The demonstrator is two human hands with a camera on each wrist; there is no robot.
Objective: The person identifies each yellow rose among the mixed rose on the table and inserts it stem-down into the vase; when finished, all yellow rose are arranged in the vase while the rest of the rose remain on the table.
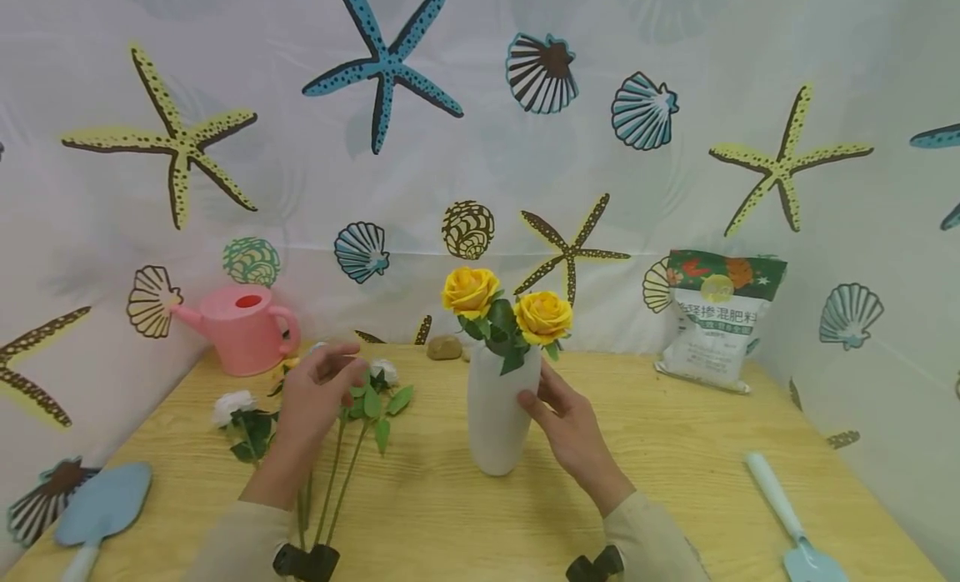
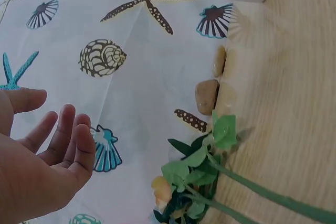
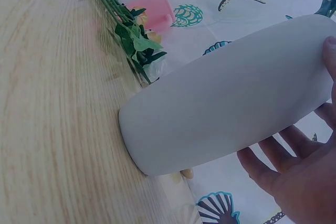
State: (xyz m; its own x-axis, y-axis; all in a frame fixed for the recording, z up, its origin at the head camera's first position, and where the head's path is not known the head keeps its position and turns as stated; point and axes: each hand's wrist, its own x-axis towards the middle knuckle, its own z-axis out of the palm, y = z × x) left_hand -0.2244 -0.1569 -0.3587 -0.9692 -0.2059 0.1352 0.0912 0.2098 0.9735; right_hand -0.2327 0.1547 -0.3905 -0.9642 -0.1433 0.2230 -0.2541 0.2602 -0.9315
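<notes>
White and smooth, the vase (image 1: 491,423) stands close to upright near the middle of the tabletop (image 1: 637,499), nearer its far edge than its near one; whether it leans slightly I cannot tell. Two yellow roses (image 1: 544,318) rise from its mouth. Of the two hands, the right is the nearer: the right hand (image 1: 573,428) grips the vase from the side facing the tabletop's right edge, thumb and fingers set about its upper half. The left hand (image 1: 318,394) holds nothing; its fingers are loosely bent, over the left part of the tabletop, apart from the vase.

What seems to count most is the gap between the left hand and the vase mouth: the mouth lies toward the tabletop's right edge from that hand, with open space between. Much closer to the left hand are the loose flowers (image 1: 372,403), lying on the tabletop between it and the vase base and on toward the left edge. Their heads point to the far edge, while the long green stems (image 1: 349,479) run back toward the near edge. Thus the vase's long axis goes up from the tabletop and that of the stems lies along it, roughly crosswise to each other.
</notes>
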